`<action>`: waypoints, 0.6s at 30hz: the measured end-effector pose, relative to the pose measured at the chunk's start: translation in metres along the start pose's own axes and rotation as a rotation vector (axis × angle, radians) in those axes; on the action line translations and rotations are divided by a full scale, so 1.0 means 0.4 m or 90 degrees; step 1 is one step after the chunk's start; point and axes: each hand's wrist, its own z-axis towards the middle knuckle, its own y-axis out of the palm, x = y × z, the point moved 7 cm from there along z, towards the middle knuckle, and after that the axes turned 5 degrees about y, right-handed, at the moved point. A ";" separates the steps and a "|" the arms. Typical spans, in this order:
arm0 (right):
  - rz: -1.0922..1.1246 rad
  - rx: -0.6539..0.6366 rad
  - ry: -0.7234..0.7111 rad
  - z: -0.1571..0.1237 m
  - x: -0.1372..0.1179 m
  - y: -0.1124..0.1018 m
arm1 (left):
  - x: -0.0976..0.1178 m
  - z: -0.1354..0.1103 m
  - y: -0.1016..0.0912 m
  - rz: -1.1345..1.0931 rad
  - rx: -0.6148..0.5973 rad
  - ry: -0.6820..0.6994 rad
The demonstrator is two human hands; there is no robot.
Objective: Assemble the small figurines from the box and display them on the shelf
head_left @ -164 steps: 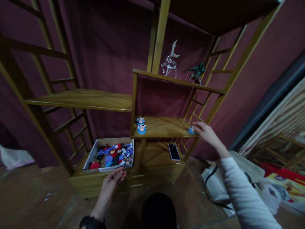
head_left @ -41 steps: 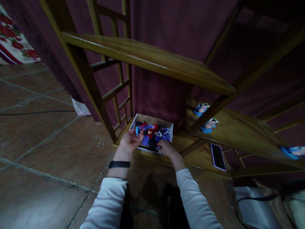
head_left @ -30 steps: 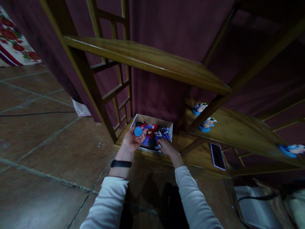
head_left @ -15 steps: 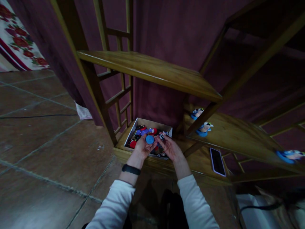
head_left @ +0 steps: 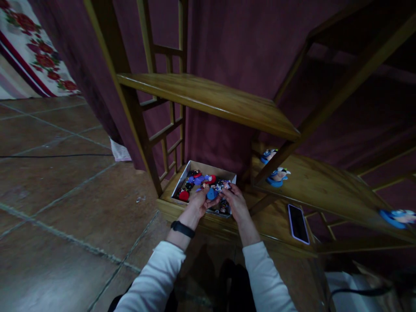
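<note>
A small figurine with a round blue base (head_left: 212, 193) is held over an open cardboard box (head_left: 187, 170) on the low shelf. My left hand (head_left: 199, 203) has its fingers around the base. At the figurine's black-and-white upper part (head_left: 223, 186), the fingers of my right hand (head_left: 235, 201) are closed on it. It is tilted, with the base toward my left hand. Below and around both hands, several small figurines with red, purple and black parts lie jumbled in the box, among them one with a red base (head_left: 183, 196).
Two blue-based figurines (head_left: 276, 177) stand on the raised shelf (head_left: 312, 184) to the right, with another figurine (head_left: 398, 218) farther along. A phone (head_left: 298, 223) lies on the lower board. An upper wooden shelf (head_left: 208, 97) overhangs the box. A cable (head_left: 55, 155) crosses the floor.
The figurine has turned in my hands, so its blue base shows less face-on. My right hand's fingers have closed in on its upper part. The view has shifted slightly.
</note>
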 end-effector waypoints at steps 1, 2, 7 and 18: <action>0.004 0.000 0.003 -0.004 0.001 0.003 | -0.003 -0.001 0.000 0.004 -0.002 -0.006; 0.004 -0.002 0.004 -0.008 0.001 0.007 | -0.006 -0.001 0.000 0.007 -0.003 -0.011; -0.069 -0.033 -0.008 -0.022 -0.009 0.028 | -0.012 -0.004 0.002 0.001 0.000 -0.021; -0.130 -0.003 -0.031 -0.012 0.003 0.010 | -0.004 -0.011 -0.008 0.058 -0.020 0.039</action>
